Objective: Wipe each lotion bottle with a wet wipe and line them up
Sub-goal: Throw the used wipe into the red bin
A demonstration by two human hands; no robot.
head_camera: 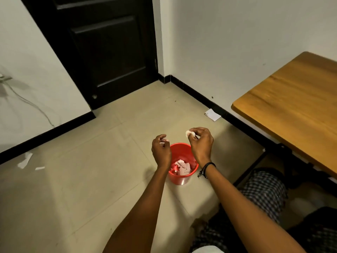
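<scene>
Both hands out over the red bucket point(177, 179), which stands on the tile floor point(91, 179)

Right hand point(200, 143): thumb and fingertips pinching a small balled-up white wet wipe point(189, 133), held above the bucket's far rim. Black cord bracelet point(207, 168) on that wrist

Left hand point(161, 151): just beside the bucket's left rim, fingers loosely curled, back of hand toward the camera. Pale speck at the fingertips, can't tell whether it's holding anything

Inside the bucket: crumpled pinkish-white wipes point(182, 167) at the bottom

Around it: wooden table point(291, 106) on the right, top bare in the part that's in frame, black frame underneath. Person's legs in checked trousers point(264, 189) under the table edge. Folded white paper point(213, 115) on the floor against the black skirting, two white scraps point(25, 160) on the floor at far left. Black door point(109, 52) in the corner, grey cable point(27, 101) hanging down the left wall
</scene>
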